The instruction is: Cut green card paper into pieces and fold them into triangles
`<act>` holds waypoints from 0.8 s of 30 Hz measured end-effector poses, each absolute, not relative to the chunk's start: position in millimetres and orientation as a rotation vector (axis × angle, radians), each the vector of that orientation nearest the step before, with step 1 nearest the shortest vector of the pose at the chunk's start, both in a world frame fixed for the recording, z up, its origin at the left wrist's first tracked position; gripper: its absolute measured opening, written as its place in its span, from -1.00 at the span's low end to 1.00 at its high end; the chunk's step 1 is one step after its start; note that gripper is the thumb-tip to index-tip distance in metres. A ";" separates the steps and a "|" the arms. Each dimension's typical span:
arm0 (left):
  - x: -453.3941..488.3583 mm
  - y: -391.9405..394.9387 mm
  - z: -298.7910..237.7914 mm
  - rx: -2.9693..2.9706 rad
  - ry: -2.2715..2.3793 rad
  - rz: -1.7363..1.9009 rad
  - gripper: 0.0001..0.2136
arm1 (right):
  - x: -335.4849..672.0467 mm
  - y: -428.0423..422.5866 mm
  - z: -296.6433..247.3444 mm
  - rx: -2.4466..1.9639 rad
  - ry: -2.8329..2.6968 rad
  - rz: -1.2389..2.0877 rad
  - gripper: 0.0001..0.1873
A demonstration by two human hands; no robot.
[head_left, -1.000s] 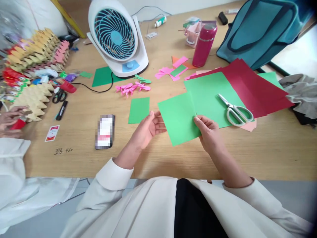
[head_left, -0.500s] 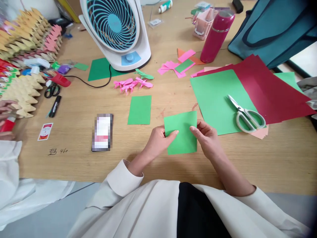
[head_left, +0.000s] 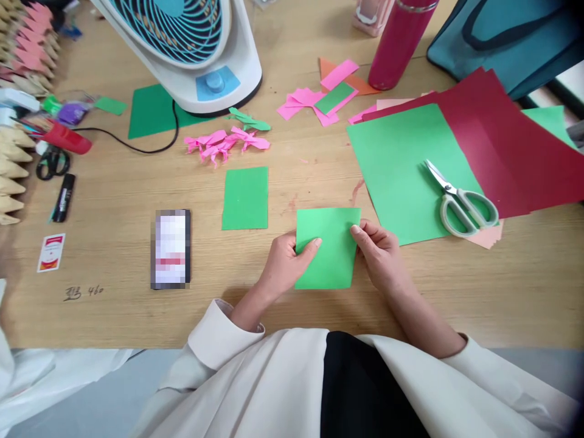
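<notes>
A small green paper rectangle [head_left: 331, 243] lies flat near the table's front edge, held at both sides. My left hand [head_left: 285, 264] pinches its left edge, thumb on top. My right hand [head_left: 381, 255] pinches its right edge with fingers closed on it. A second small green rectangle [head_left: 245, 198] lies loose just to the left. A large green sheet [head_left: 401, 164] lies to the right with white-handled scissors [head_left: 460, 198] on it.
A phone [head_left: 170, 248] lies to the left. A white-and-blue fan [head_left: 182, 42] with its cord stands at the back. Pink paper scraps [head_left: 225, 143], dark red sheets [head_left: 511, 146], a magenta bottle [head_left: 399, 39], a teal bag [head_left: 506, 33], black scissors [head_left: 51, 163] and a marker [head_left: 64, 196] surround the area.
The green paper was drawn off the large sheet toward me and laid flat near the table edge. Both hands now pinch its sides. The view dipped lower.
</notes>
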State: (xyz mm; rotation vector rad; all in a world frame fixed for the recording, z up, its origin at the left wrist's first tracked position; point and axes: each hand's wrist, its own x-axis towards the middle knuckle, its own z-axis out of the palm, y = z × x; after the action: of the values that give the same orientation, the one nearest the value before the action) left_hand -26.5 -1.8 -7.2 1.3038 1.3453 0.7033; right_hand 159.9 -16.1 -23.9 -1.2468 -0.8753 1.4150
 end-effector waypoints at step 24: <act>-32.5 -14.9 23.0 1.792 1.224 1.091 -0.60 | 162.4 -24.7 -34.3 -1.017 -0.766 1.453 -0.66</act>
State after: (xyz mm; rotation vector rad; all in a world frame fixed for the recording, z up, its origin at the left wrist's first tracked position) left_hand -32.5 -14.9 23.0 1.7916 1.2241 1.0910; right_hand 162.4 -24.7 -34.3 -1.0168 -0.7664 1.4526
